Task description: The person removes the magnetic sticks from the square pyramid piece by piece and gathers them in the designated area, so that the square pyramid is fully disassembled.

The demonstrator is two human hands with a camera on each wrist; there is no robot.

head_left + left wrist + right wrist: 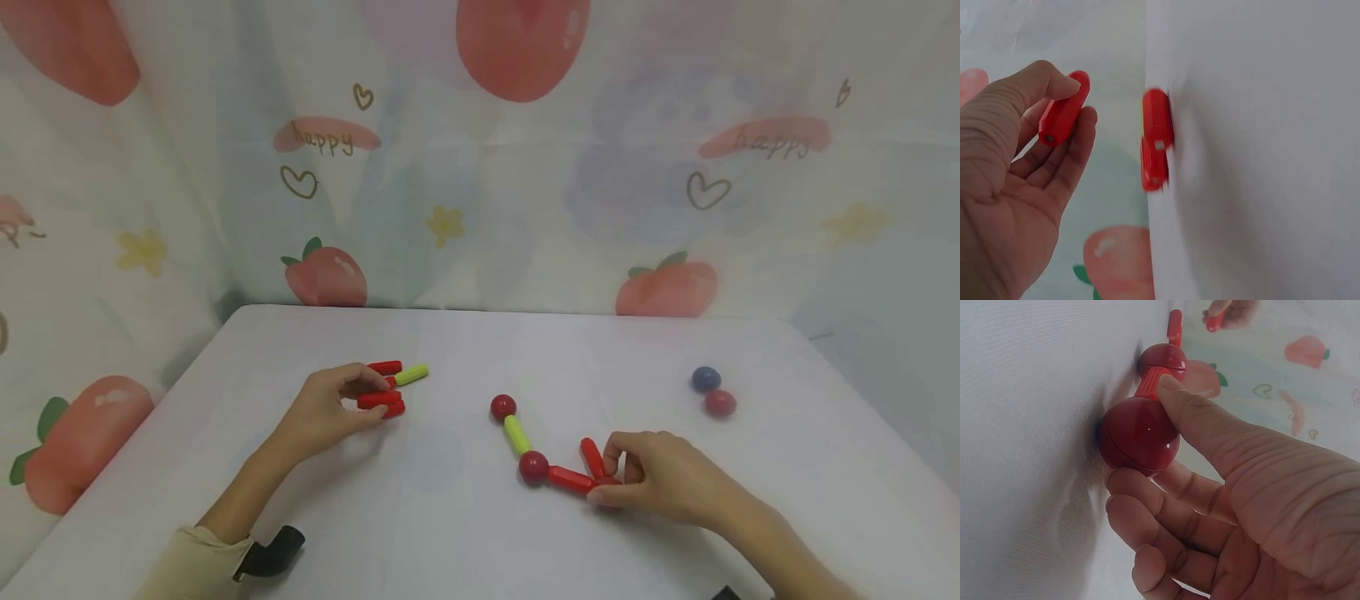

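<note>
A red rod [1063,112] is pinched by the left hand [326,408]; two further red rods [1158,119] are noted lying close to it. A red ball [1138,434] is held in the fingers of the right hand [663,479]. From there, toward the left hand, a line is formed by a connecting rod [570,478], a middle ball [533,468], a yellow-green rod [517,434] and an end ball [503,407]. Whether the slanted rod [592,457] is joined cannot be told. The joins could be parted by a lift or twist of the right hand, the far end being unheld. Neighbouring rods could be knocked by the left fingers. The blue ball [706,379] and its red neighbour [720,404], beyond the right hand, could be set rolling if brushed. No containers are seen.
</note>
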